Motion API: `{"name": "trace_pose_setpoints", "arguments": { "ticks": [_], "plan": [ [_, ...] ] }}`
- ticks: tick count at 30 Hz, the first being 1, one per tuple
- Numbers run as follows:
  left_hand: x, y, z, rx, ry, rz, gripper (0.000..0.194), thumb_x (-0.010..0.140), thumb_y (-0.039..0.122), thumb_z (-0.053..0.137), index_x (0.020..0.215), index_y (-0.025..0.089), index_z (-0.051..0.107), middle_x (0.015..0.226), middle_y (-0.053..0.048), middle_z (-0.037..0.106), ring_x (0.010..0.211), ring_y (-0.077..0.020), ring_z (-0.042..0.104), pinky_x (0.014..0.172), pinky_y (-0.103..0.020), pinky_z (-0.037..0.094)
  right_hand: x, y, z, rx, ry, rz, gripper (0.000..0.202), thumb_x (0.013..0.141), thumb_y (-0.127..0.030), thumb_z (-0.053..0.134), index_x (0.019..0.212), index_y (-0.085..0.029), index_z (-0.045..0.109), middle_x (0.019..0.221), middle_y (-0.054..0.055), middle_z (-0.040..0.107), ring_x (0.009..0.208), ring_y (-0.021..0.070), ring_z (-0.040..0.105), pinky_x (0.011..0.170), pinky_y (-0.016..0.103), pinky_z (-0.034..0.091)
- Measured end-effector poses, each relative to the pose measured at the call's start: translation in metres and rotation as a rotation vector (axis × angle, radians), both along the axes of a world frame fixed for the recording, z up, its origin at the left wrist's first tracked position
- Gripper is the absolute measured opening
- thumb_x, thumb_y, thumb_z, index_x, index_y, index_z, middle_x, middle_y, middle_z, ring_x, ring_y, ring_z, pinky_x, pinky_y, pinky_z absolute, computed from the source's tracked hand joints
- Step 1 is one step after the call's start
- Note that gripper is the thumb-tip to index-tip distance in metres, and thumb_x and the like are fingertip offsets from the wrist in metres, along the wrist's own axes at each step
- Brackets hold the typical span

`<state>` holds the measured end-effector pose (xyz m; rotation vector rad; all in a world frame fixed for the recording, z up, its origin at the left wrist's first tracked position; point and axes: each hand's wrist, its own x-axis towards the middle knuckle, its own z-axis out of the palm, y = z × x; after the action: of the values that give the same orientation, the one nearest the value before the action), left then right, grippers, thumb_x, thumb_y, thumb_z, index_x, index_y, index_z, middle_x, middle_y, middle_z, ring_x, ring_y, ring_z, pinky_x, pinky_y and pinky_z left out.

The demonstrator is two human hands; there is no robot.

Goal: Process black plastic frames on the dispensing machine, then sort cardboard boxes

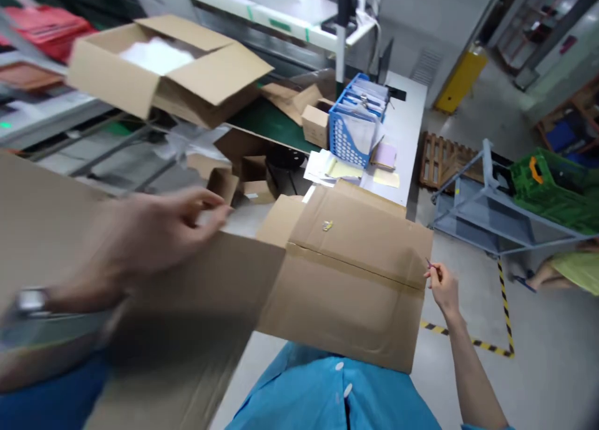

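Observation:
My left hand (161, 233), smeared by motion, hangs over a large brown cardboard surface (224, 274) at the left. Its thumb and forefinger curl close together in a pinch; whatever lies between the tips is too blurred to make out. A watch sits on that wrist. At the right edge of a creased cardboard sheet (346, 299), my right hand (442, 288) is closed on a thin purple stick-like thing (428, 263). A small yellow and silvery piece (327, 226) lies on the upper part of the sheet, which lies in front of my blue shirt.
Papers and a blue file basket (350, 121) stand on the white table (412, 118) ahead. An open carton (187, 74) with white contents is at the upper left. To the right are a grey trolley (496, 211), a green crate (556, 186) and part of another person (578, 268).

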<state>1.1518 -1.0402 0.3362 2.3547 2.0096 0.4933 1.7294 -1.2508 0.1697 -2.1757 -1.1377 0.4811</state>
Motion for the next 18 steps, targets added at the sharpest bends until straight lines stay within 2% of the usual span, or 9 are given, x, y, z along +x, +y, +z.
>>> {"name": "trace_pose_setpoints", "arguments": {
  "ticks": [1,3,4,5,7,9,12,14,18],
  "plan": [
    [0.003,-0.013,-0.024,-0.123,0.024,-0.039,0.052,0.1,0.069,0.055,0.127,0.03,0.075,0.08,0.005,0.066,0.066,-0.0118,0.056,0.067,-0.024,0.029,-0.015,0.019,0.01,0.027,0.001,0.047,0.05,0.101,-0.063,0.05,0.114,-0.018,0.068,0.095,0.008,0.077,0.069,0.0184,0.065,0.068,0.031,0.051],
    [0.018,-0.04,-0.074,-0.4,0.021,-0.049,0.064,0.101,0.068,0.06,0.15,0.027,0.062,0.106,0.0,0.076,0.085,-0.0205,0.071,0.071,-0.03,0.04,-0.062,0.06,0.028,0.057,0.072,0.229,0.048,0.103,-0.059,0.052,0.121,-0.019,0.068,0.094,0.007,0.076,0.071,0.0185,0.065,0.068,0.03,0.05],
    [0.028,-0.053,-0.098,-0.456,0.007,-0.065,0.067,0.104,0.067,0.057,0.155,0.024,0.058,0.124,-0.005,0.075,0.101,-0.0252,0.074,0.075,-0.033,0.045,-0.092,0.08,0.037,0.048,0.123,0.363,0.045,0.105,-0.056,0.052,0.125,-0.019,0.068,0.094,0.006,0.076,0.07,0.0177,0.063,0.068,0.03,0.05],
    [0.036,-0.066,-0.119,-0.52,0.005,-0.07,0.067,0.106,0.066,0.056,0.157,0.024,0.056,0.135,-0.008,0.072,0.106,-0.0282,0.074,0.078,-0.035,0.048,-0.125,0.1,0.044,0.034,0.144,0.509,0.041,0.107,-0.051,0.052,0.13,-0.021,0.067,0.095,0.005,0.076,0.072,0.0169,0.063,0.072,0.03,0.05],
    [0.05,-0.088,-0.15,-0.555,-0.062,-0.05,0.067,0.107,0.064,0.055,0.161,0.025,0.054,0.148,-0.011,0.065,0.103,-0.0289,0.076,0.082,-0.038,0.053,-0.191,0.137,0.056,0.04,0.067,0.802,0.03,0.112,-0.036,0.047,0.126,-0.022,0.069,0.102,0.005,0.076,0.087,0.0169,0.067,0.086,0.032,0.049],
    [0.058,-0.106,-0.165,-0.53,-0.13,-0.019,0.065,0.108,0.061,0.055,0.163,0.025,0.053,0.152,-0.011,0.062,0.097,-0.0269,0.077,0.082,-0.039,0.056,-0.248,0.169,0.063,0.07,-0.172,1.058,0.032,0.111,-0.019,0.04,0.115,-0.021,0.072,0.107,0.007,0.075,0.103,0.0191,0.066,0.105,0.04,0.041],
    [0.061,-0.123,-0.173,-0.477,-0.175,-0.002,0.06,0.11,0.056,0.054,0.161,0.023,0.057,0.153,-0.01,0.061,0.091,-0.0249,0.076,0.078,-0.04,0.058,-0.306,0.208,0.07,0.077,-0.555,1.316,0.04,0.102,0.0,0.04,0.111,-0.021,0.074,0.109,0.008,0.072,0.115,0.0222,0.058,0.121,0.052,0.022],
    [0.062,-0.129,-0.178,-0.449,-0.206,-0.013,0.056,0.11,0.053,0.055,0.156,0.023,0.062,0.153,-0.011,0.062,0.093,-0.0247,0.076,0.079,-0.039,0.059,-0.329,0.227,0.073,0.028,-0.717,1.471,0.039,0.102,0.001,0.043,0.111,-0.02,0.074,0.112,0.01,0.069,0.119,0.0236,0.054,0.12,0.052,0.021],
    [0.06,-0.131,-0.195,-0.407,-0.347,0.01,0.051,0.107,0.053,0.062,0.152,0.028,0.066,0.147,-0.012,0.065,0.102,-0.0252,0.076,0.084,-0.036,0.059,-0.352,0.248,0.075,-0.134,-0.852,1.757,0.027,0.106,-0.006,0.048,0.106,-0.017,0.074,0.111,0.011,0.066,0.117,0.025,0.051,0.106,0.042,0.033]
  ]
}}
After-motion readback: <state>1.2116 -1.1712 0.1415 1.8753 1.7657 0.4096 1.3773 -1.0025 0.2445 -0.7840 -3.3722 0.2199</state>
